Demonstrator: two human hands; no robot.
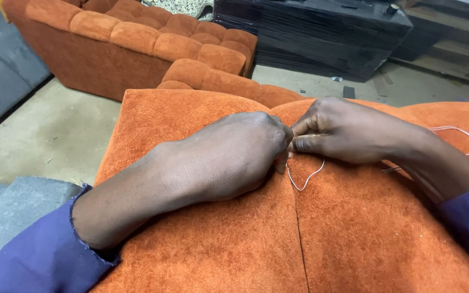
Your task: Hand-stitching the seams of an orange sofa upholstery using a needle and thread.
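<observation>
On an orange cushion (202,255), the left hand (229,160) and right hand (343,130) pinch together at the seam (298,217), gripping white thread (308,178). Toward the viewer the seam looks closed; the thread is uncut, looping past the right wrist.

An upholstery workshop, shown by the bare concrete floor (55,135), an unfinished orange tufted sofa (137,38) at far left, a black plastic-wrapped block (310,38) at far right and a grey cushion (17,209) near left.

Orange tufted sofa (137,38), concrete floor (44,135), black cabinet (321,32)
</observation>
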